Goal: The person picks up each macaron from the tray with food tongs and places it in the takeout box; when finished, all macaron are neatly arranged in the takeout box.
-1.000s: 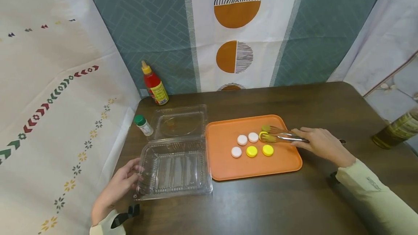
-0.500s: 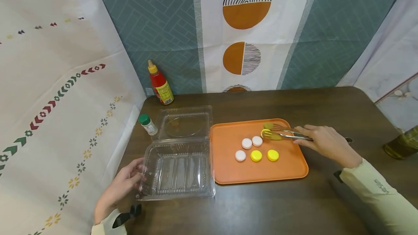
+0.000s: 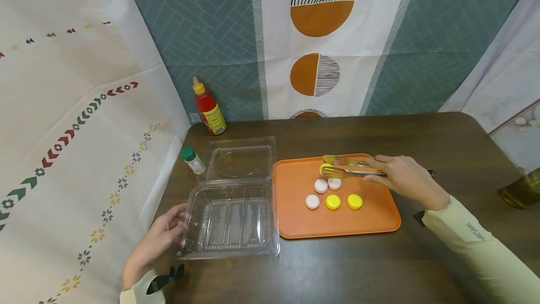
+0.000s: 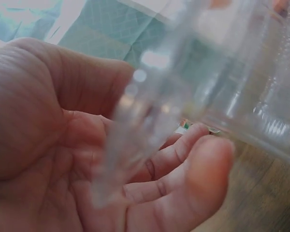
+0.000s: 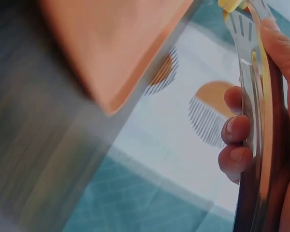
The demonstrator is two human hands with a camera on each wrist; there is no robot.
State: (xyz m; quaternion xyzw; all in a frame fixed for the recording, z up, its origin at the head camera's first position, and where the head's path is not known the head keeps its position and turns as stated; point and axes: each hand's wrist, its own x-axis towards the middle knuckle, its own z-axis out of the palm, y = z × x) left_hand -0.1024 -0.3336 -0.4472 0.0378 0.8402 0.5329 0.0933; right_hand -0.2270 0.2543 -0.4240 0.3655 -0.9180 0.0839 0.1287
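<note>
My right hand (image 3: 407, 177) grips metal serving tongs (image 3: 363, 172) over the back of the orange tray (image 3: 291, 224). A yellow macaron (image 3: 326, 169) is between the tong tips; the right wrist view shows the tongs (image 5: 253, 96) with yellow at their end. White macarons (image 3: 320, 186) and yellow macarons (image 3: 333, 202) lie on the tray in front of them. At the left, my left hand (image 3: 162, 236) holds the side rim of an open clear plastic container (image 3: 232, 247), its thumb and fingers on either side of the rim (image 4: 145, 92).
The container's lid (image 3: 240, 158) lies folded back behind it. A green-capped shaker (image 3: 193, 160) stands left of the lid, and a red sauce bottle (image 3: 209, 109) stands by the back wall. A dark green bottle (image 3: 521, 190) is at the far right.
The tongs and my right hand have shifted left with the yellow macaron, lifting it off its earlier spot. The view has swung slightly. My left hand stays at the container's rim.
</note>
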